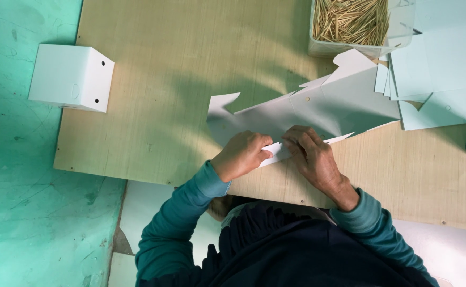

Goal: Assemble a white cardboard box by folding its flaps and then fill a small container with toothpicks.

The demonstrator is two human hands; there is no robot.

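A flat white die-cut cardboard blank (318, 106) lies on the wooden board (153, 64), with flaps and small round holes. My left hand (242, 154) is closed on its near edge, pinching a narrow folded flap. My right hand (312, 157) presses the same flap just to the right, fingers curled over the fold. Both arms wear teal sleeves.
A folded white box (72, 77) with two holes stands at the board's left edge on the green floor. A clear tub of thin wooden sticks (350, 24) sits at the top. A stack of white flat blanks (440, 64) lies at the right.
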